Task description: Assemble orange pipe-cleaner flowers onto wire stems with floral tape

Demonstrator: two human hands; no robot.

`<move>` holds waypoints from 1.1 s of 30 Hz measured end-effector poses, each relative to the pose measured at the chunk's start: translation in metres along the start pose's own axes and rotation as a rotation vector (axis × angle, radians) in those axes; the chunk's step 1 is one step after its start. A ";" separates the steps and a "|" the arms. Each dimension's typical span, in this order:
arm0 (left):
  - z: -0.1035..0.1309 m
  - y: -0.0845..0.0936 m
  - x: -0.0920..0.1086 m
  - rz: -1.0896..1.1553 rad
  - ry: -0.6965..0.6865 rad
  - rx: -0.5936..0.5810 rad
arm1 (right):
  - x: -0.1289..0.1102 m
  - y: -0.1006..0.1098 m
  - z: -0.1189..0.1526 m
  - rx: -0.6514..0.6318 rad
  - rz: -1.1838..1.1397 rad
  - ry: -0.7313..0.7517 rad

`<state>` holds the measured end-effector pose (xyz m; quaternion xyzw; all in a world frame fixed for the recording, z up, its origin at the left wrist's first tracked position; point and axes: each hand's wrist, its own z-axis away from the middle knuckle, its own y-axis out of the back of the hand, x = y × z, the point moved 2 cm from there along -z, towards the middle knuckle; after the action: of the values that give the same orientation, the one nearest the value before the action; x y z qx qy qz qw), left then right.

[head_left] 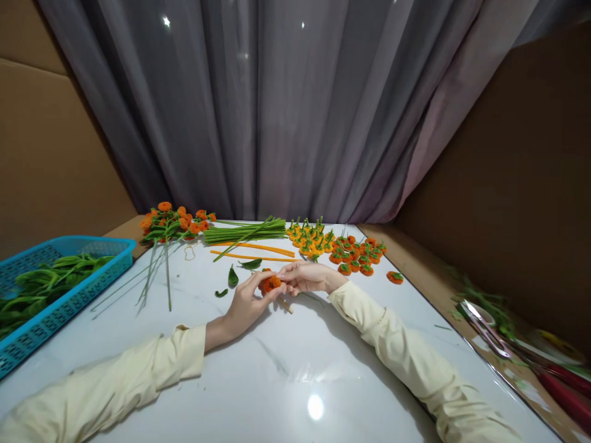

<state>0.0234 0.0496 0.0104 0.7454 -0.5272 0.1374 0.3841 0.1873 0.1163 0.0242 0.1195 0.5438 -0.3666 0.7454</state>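
Over the middle of the white table (231, 394), an orange pipe-cleaner flower (270, 283) is held between my two hands. My left hand (247, 306) has its fingers wrapped round the flower from the left. On the other side, my right hand (308, 278) pinches at the flower's edge; its fingertips partly cover it. A thin tan stick (285, 304) shows just below the flower, close to the fingers. Left of my hands lie a dark green leaf (233, 276), a second leaf (250, 264) and a small curled green piece (221, 293).
A blue basket (124, 247) of green leaves stands left. Behind my hands are finished orange flowers (165, 207), green stems (244, 231), orange strips (258, 248), yellow flower heads (314, 241) and orange heads (354, 253). Scissors (487, 332) lie right. A grey curtain (295, 111) hangs behind.
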 end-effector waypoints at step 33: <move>-0.031 0.043 0.058 0.219 -0.079 -0.040 | -0.068 -0.082 0.083 0.518 1.085 1.032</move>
<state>0.0149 0.0254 0.0851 0.6802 -0.6231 0.1384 0.3605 0.1826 0.0389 0.1349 0.6924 0.5839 0.0349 0.4223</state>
